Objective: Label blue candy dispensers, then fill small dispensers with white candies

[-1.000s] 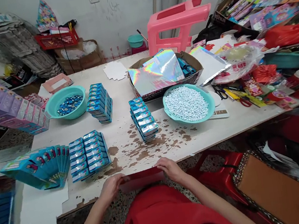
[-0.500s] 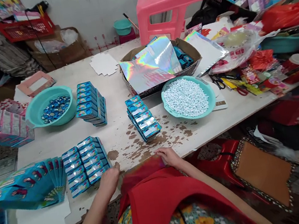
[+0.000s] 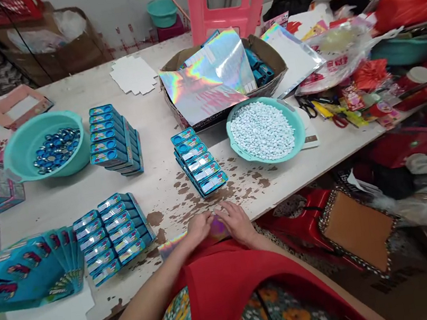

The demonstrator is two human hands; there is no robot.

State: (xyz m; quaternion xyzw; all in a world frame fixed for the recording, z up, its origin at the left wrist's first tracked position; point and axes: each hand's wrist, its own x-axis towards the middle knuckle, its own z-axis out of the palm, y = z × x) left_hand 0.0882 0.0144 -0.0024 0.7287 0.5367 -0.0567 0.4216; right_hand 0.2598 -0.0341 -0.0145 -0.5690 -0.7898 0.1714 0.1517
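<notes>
A shiny holographic sheet [image 3: 170, 245] lies at the table's front edge, against the red apron, mostly covered by my arms and hands. My left hand [image 3: 200, 227] is closed on its upper edge, fingertips pressed together. Close beside it, my right hand [image 3: 238, 222] bends over the sheet with thumb and fingers around its edge; the fingertips are partly hidden. Just beyond my hands stands a stack of blue printed boxes [image 3: 200, 162]. To the left are two columns of similar blue boxes [image 3: 114, 233] and a taller stack [image 3: 114, 140].
A teal basin of white pellets [image 3: 300, 125] stands behind on the right, a basin of blue shiny pieces [image 3: 12, 158] on the left. A carton [image 3: 279, 64] bears more holographic sheets [image 3: 206, 89]. Fanned blue cards [image 3: 33, 270] lie at the left; a pink stool [image 3: 195, 13] is behind.
My left hand has moved right and my right hand slightly left, so they now meet on the sheet. The view has shifted, and more of the holographic sheet shows at the left.
</notes>
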